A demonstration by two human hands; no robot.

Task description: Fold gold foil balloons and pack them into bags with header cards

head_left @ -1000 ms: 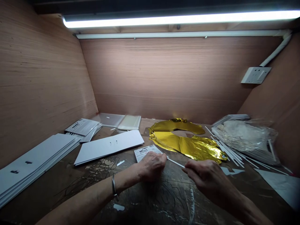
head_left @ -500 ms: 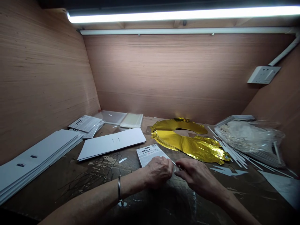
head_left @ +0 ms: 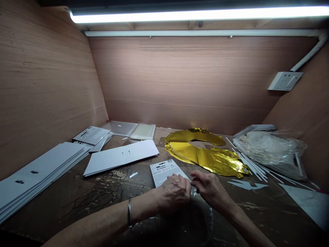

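Observation:
A flat printed white card (head_left: 164, 171) lies tilted on the dark table, its lower part hidden under my left hand (head_left: 174, 192). The left fingers are curled closed over the card's near right edge, and a metal bangle (head_left: 130, 211) circles that wrist. My right hand (head_left: 209, 188) is beside the left fingertips, thumb and forefinger pinched together at the card's right corner. What they grip there is too small to make out. Clear plastic film (head_left: 209, 219) shows faintly on the table below the hands. Gold foil balloons (head_left: 203, 154) lie just beyond.
White folded cards with slots (head_left: 122, 157) and a taller stack (head_left: 46, 171) lie left, near printed cards (head_left: 91, 135) and clear sleeves (head_left: 144, 132). Black strings (head_left: 102, 190) are tangled nearby. White sticks (head_left: 253, 168) and a filled plastic bag (head_left: 272, 151) lie right. Wooden walls (head_left: 180, 82) enclose the table.
The view has shifted slightly. My right hand has moved a little up and left, closer against the left fingertips. The left hand remains over the card.

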